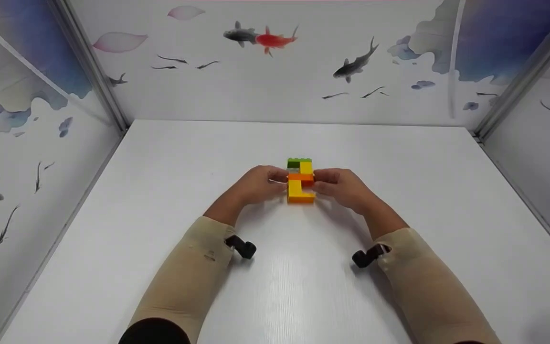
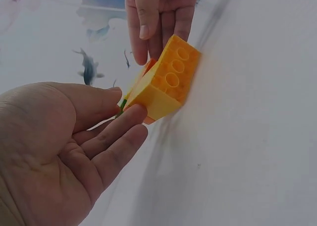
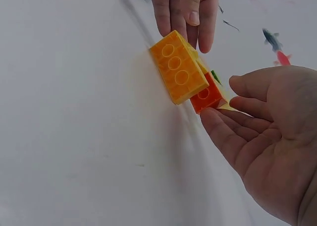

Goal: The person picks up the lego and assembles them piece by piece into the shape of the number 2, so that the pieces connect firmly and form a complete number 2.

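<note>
Between the two hands is a stack of toy building bricks [image 1: 294,191], joined in green, yellow and orange. Its hollow underside with round tubes faces the person, seen on the yellow-orange end brick [image 2: 177,67] in the left wrist view. My left hand [image 1: 259,185] holds the stack's left side with thumb and fingertips. From the right, my right hand [image 1: 346,187] holds it by the orange brick [image 3: 207,94], fingertips at that brick's corner. The green brick [image 1: 299,161] is at the far end, its studs pointing away. Whether the stack touches the table cannot be told.
A white table [image 1: 284,286] lies under the hands. White panels with painted fish [image 1: 275,40] rise at the back and both sides, with metal posts [image 1: 96,67] at the corners. Small black devices [image 1: 241,247] stick out from both wrists.
</note>
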Demonstrator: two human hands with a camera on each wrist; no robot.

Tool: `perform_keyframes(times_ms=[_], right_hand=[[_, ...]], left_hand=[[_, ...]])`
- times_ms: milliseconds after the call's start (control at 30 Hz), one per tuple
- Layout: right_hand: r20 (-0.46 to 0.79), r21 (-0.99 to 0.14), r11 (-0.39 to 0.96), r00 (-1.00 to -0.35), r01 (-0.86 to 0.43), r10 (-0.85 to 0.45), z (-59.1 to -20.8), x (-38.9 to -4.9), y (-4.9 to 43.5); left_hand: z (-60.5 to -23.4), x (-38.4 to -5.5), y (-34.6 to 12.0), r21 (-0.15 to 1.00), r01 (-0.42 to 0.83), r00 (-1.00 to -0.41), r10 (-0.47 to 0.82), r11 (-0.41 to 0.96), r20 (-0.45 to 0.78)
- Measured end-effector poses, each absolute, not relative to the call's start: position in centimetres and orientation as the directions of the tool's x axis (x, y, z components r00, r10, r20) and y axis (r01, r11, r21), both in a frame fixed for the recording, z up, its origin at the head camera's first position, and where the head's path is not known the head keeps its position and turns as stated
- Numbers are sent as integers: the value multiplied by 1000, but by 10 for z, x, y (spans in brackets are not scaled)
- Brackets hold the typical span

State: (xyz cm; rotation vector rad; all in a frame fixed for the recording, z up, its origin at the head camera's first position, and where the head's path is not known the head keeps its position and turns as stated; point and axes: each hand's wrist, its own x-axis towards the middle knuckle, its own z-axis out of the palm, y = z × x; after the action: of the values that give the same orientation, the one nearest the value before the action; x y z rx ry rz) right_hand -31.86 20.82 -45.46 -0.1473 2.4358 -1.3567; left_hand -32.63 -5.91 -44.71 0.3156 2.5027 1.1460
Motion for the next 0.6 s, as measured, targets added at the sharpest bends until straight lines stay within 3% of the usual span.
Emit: perform_keyframes(times_ms=[200,400,500,600], right_hand=[[-278,-842,527,-932,119,-234,-452,-320,210],[-282,-835,528,-945,156,-167,-443,-322,214],[-242,-777,618,-963,118,-121,-433,-319,215],[-191,-672,738,-978,65,-88,-423,-315,215]], left_hand=[[-446,-327,-60,757,28,-899,348,652,-266],[-441,-326,-63,742,63,-931,306,667,-196],[-434,-324,-63,657,82,-950,259,749,-177],[-425,-320,-61,499,100,-964,209,861,-167]])
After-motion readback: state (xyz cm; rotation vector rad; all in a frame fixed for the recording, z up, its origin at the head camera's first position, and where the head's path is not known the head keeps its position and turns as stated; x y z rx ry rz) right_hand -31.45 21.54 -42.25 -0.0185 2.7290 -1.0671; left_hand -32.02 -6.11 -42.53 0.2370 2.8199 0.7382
